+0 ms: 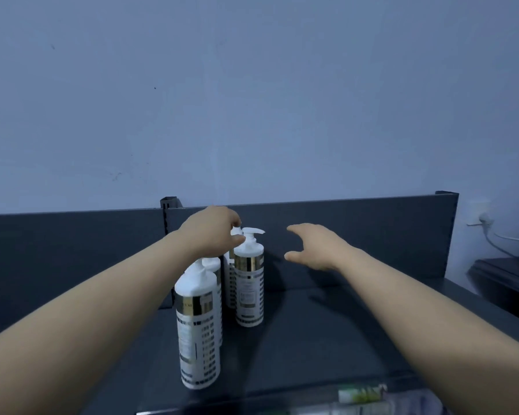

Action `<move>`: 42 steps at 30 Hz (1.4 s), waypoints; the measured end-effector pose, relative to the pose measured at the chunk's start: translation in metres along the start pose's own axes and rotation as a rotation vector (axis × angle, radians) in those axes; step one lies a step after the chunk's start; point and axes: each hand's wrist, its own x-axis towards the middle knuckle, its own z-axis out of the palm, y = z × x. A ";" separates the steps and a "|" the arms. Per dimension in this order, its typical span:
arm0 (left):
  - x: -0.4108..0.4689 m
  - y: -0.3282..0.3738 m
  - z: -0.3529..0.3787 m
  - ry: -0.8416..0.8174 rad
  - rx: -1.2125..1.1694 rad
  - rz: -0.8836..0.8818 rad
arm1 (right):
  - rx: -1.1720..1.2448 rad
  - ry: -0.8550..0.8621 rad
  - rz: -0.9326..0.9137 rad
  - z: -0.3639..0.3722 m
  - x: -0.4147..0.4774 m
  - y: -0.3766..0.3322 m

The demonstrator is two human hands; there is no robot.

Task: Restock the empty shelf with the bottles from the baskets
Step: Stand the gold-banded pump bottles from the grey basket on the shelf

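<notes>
- One dark grey metal shelf (327, 339) with an upright back panel fills the lower half of the view, set against a pale blue-grey wall (252, 85).
- Four white cylindrical pump bottles with gold bands and grey-checked labels stand upright on the left part of the shelf, in two pairs: the nearest bottle (198, 333) with a second one (215, 266) touching behind it, and a front bottle of the far pair (249, 283) with a fourth (230, 265) mostly hidden behind it. The print on the labels is too blurred to read.
- The left hand (213, 232) reaches over the far pair, its fingertips pinched around a white pump head at the back.
- The right hand (315, 247) hovers above bare shelf just right of the far pair, fingers spread and curled, gripping nothing.
- One green-and-white tube (361, 393) lies on its side at the bottom edge, below the shelf front; what it lies in is unclear.
- One white wall socket (481, 217) with a plug and a white cable sits at the far right.
</notes>
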 end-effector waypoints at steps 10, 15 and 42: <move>-0.107 0.131 0.050 -0.044 0.143 0.061 | -0.044 0.023 0.003 0.016 -0.157 0.065; -0.168 0.181 0.103 -0.160 0.142 0.083 | -0.027 -0.040 0.011 0.054 -0.231 0.103; -0.462 0.172 0.579 -1.043 -0.088 -0.100 | 0.302 -0.667 0.417 0.535 -0.510 0.198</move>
